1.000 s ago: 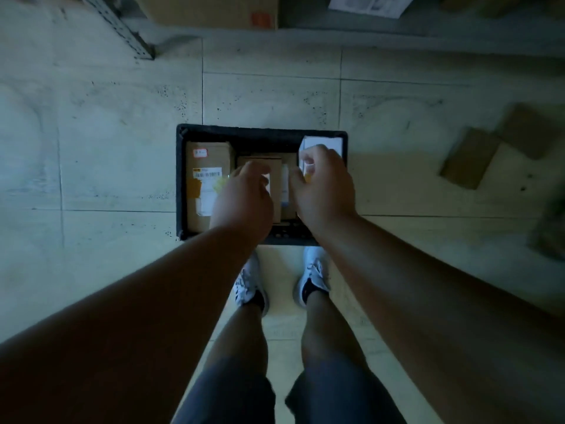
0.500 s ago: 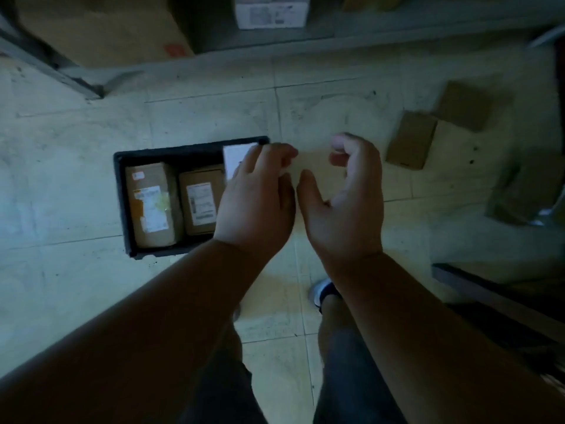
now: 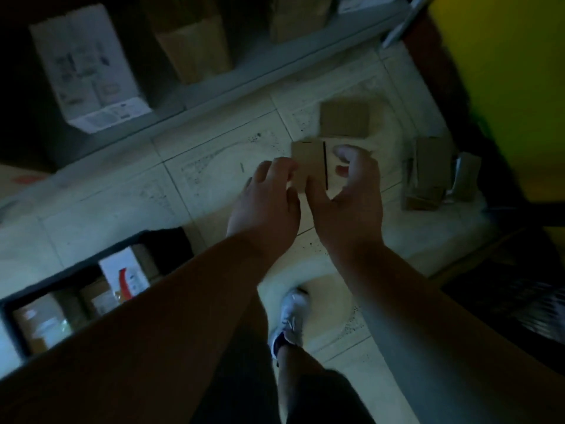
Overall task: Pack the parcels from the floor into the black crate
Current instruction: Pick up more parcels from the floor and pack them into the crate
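Observation:
The black crate [image 3: 166, 237] stands on the floor at the lower left, partly behind my left forearm. It holds a white parcel with a red mark [image 3: 124, 277] and brown labelled parcels [image 3: 46, 319]. A small brown cardboard parcel [image 3: 308, 159] lies on the tiles ahead. My left hand [image 3: 266, 200] and my right hand [image 3: 350, 194] are spread on either side of it, fingers apart. Blur hides whether they touch it.
More brown parcels lie on the floor: one [image 3: 344, 119] just beyond, a cluster [image 3: 431, 169] at the right. A low shelf along the top carries a white box [image 3: 85, 65] and brown bags [image 3: 195, 47]. A yellow-green surface [image 3: 504, 71] rises at the right. My shoe [image 3: 290, 319] is below.
My view and both hands have swung right, away from the crate, which slid to the lower left. The hands went from above the crate to the small brown parcel on the floor.

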`<action>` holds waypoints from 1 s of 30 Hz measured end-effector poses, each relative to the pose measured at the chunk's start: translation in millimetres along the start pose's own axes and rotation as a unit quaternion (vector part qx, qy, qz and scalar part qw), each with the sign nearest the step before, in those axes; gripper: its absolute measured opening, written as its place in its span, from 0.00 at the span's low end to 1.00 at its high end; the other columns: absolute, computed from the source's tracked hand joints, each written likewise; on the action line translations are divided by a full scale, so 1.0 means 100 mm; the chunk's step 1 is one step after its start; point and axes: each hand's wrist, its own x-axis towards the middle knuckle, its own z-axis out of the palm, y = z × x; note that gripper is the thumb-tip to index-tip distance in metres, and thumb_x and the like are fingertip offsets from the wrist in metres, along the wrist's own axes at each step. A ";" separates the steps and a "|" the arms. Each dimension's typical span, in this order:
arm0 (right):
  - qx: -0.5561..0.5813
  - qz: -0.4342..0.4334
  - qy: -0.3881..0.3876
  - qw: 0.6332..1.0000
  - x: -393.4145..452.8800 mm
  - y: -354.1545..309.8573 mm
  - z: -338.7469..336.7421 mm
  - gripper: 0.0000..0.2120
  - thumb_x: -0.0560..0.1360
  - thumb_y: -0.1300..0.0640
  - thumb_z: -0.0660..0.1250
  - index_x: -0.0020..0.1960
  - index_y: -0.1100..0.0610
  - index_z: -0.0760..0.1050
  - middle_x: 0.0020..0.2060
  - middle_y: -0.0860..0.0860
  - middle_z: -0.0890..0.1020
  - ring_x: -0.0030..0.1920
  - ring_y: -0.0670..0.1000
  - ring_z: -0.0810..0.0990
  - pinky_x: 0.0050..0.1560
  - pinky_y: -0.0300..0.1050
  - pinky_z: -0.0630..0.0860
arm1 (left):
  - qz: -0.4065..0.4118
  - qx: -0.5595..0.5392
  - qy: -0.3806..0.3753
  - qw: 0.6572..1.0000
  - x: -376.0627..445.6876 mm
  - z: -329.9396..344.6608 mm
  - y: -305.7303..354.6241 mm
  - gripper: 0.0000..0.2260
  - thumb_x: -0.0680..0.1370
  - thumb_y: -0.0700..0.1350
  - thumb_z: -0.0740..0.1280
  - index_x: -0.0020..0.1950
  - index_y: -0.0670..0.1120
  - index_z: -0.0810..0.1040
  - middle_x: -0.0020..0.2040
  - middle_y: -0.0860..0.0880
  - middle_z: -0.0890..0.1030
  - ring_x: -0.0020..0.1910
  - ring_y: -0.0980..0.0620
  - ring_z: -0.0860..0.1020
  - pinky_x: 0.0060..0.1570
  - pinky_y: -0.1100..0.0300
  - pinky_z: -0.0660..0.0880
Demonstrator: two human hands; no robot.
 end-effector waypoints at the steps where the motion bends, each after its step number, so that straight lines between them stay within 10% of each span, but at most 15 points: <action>1: -0.011 0.016 0.006 1.000 0.09 0.09 0.02 0.25 0.72 0.52 0.72 0.66 0.55 0.71 0.61 0.52 0.75 0.59 0.51 0.76 0.53 0.40 0.74 | -0.004 0.006 -0.014 1.000 0.17 0.10 0.02 0.16 0.78 0.44 0.60 0.66 0.51 0.71 0.60 0.49 0.76 0.54 0.48 0.78 0.50 0.48 0.79; 9: -0.014 0.083 0.038 0.996 1.03 1.01 0.51 0.24 0.70 0.54 0.75 0.64 0.54 0.72 0.55 0.47 0.73 0.55 0.49 0.76 0.50 0.37 0.71 | 0.001 0.045 -0.094 0.995 1.43 0.86 -0.15 0.14 0.80 0.50 0.61 0.65 0.51 0.72 0.59 0.49 0.77 0.51 0.48 0.79 0.49 0.49 0.79; 17: -0.096 0.149 -0.159 0.971 1.79 2.64 1.64 0.27 0.76 0.44 0.68 0.71 0.52 0.68 0.64 0.49 0.75 0.63 0.50 0.75 0.61 0.49 0.76 | -0.226 0.026 -0.169 0.959 2.32 2.29 -1.42 0.16 0.81 0.39 0.62 0.69 0.45 0.72 0.63 0.44 0.79 0.60 0.45 0.78 0.47 0.65 0.74; 19: -0.111 0.155 -0.202 0.961 1.97 3.10 1.85 0.26 0.76 0.43 0.67 0.71 0.49 0.68 0.65 0.47 0.76 0.64 0.50 0.76 0.61 0.47 0.75 | -0.275 0.019 -0.206 0.939 2.45 2.70 -1.72 0.16 0.82 0.42 0.60 0.70 0.46 0.72 0.68 0.46 0.76 0.71 0.47 0.69 0.60 0.63 0.71; 24: -0.113 0.267 -0.243 0.926 2.41 3.96 2.41 0.26 0.78 0.48 0.67 0.73 0.52 0.65 0.68 0.50 0.73 0.56 0.46 0.73 0.46 0.35 0.64 | -0.334 0.074 -0.197 0.919 2.68 3.48 -2.51 0.23 0.81 0.43 0.63 0.76 0.42 0.63 0.70 0.40 0.72 0.67 0.42 0.73 0.53 0.56 0.69; 30: -0.130 0.346 -0.309 0.876 2.74 4.24 2.89 0.28 0.77 0.45 0.65 0.72 0.56 0.65 0.64 0.58 0.72 0.61 0.61 0.75 0.60 0.57 0.76 | -0.391 0.048 -0.174 0.902 2.88 3.94 -2.70 0.20 0.83 0.41 0.58 0.75 0.40 0.64 0.71 0.39 0.71 0.65 0.43 0.74 0.63 0.54 0.71</action>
